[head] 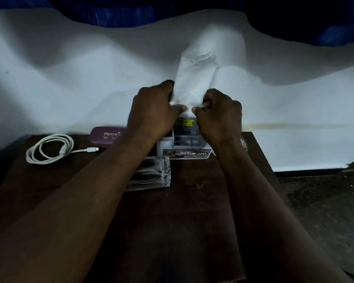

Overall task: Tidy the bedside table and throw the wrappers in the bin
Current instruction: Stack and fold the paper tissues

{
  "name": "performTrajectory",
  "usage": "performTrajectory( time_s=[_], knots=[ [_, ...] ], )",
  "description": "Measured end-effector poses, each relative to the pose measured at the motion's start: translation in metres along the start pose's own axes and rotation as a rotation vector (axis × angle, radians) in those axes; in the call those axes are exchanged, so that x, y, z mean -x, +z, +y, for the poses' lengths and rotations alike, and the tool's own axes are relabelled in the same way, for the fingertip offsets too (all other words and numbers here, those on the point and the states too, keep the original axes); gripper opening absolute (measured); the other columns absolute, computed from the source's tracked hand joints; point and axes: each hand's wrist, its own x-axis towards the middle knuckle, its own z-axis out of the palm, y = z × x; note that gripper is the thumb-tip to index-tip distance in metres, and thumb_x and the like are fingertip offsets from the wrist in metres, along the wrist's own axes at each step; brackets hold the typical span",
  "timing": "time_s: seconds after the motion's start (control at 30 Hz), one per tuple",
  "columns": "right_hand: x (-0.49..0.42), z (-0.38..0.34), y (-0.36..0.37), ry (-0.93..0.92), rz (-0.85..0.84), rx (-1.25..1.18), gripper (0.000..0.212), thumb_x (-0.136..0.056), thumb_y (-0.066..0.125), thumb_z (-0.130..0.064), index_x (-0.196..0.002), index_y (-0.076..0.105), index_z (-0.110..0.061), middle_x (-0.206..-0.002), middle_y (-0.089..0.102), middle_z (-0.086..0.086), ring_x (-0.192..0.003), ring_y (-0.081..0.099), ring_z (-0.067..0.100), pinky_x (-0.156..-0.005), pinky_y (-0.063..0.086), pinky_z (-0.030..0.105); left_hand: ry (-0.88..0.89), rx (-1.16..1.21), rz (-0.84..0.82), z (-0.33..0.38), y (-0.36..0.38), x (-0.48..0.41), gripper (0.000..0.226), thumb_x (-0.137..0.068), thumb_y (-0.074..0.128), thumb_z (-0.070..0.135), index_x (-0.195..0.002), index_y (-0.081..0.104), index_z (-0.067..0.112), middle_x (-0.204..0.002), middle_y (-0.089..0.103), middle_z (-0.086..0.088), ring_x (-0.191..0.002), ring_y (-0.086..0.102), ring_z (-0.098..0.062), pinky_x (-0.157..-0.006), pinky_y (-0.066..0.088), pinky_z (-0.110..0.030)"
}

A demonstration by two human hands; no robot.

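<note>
Both hands hold a white paper wrapper (194, 78) upright above the back edge of the dark wooden bedside table (172, 211). My left hand (151, 111) pinches its lower left side and my right hand (219, 113) pinches its lower right corner. Just below the hands stands a white box (184, 137) with a yellow label and a strip reading OPEL. A clear plastic packet (151, 174) lies flat on the table in front of that box, partly under my left forearm.
A coiled white charging cable (49, 149) lies at the table's back left. A purple glasses case (104, 135) sits behind it. A white sheet (70, 78) on the bed rises behind the table. Dark floor (325, 201) lies to the right.
</note>
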Motion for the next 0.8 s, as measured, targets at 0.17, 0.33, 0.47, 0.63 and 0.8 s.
performTrajectory(
  time_s=[0.17,0.33,0.47,0.63,0.8],
  knots=[
    [-0.001,0.0,0.0,0.021,0.008,0.019,0.032,-0.081,0.078,-0.027,-0.072,0.049,-0.019,-0.071,0.064,-0.001,-0.073,0.062,0.028,-0.063,0.039,0.03,-0.035,0.026,-0.053,0.0,0.0,0.001,0.04,-0.075,0.08,0.031,-0.111,0.068,0.019,-0.099,0.076,-0.001,-0.091,0.069,-0.028,-0.079,0.056,-0.035],
    [0.0,-0.001,-0.003,0.016,0.002,0.014,0.031,-0.081,0.08,-0.027,-0.074,0.05,-0.02,-0.072,0.062,-0.004,-0.074,0.062,0.028,-0.065,0.04,0.03,-0.028,-0.082,-0.009,0.002,0.004,0.003,0.032,-0.078,0.071,0.024,-0.107,0.061,0.017,-0.092,0.072,-0.007,-0.088,0.066,-0.037,-0.072,0.055,-0.038],
    [0.002,-0.001,-0.004,0.015,0.005,0.023,0.028,-0.08,0.081,-0.029,-0.078,0.055,-0.02,-0.078,0.066,-0.003,-0.077,0.064,0.027,-0.067,0.043,0.03,-0.057,-0.107,-0.021,0.004,0.004,0.002,0.032,-0.077,0.071,0.031,-0.106,0.061,0.021,-0.095,0.073,-0.007,-0.09,0.067,-0.038,-0.073,0.057,-0.04],
    [0.002,-0.002,-0.005,0.009,-0.015,0.036,0.03,-0.079,0.083,-0.032,-0.078,0.055,-0.024,-0.083,0.07,-0.003,-0.082,0.067,0.028,-0.069,0.047,0.032,-0.123,-0.055,0.042,0.004,-0.001,-0.001,0.029,-0.081,0.061,0.043,-0.102,0.066,0.023,-0.098,0.075,-0.005,-0.095,0.068,-0.037,-0.081,0.058,-0.042],
    [-0.001,-0.006,-0.011,0.036,-0.06,-0.038,0.025,-0.079,0.083,-0.042,-0.085,0.062,-0.031,-0.078,0.064,-0.013,-0.084,0.066,0.015,-0.073,0.045,0.026,-0.063,-0.16,0.022,0.0,0.001,0.0,0.022,-0.084,0.065,0.037,-0.094,0.067,0.017,-0.091,0.074,-0.007,-0.091,0.066,-0.037,-0.071,0.052,-0.035]
  ],
)
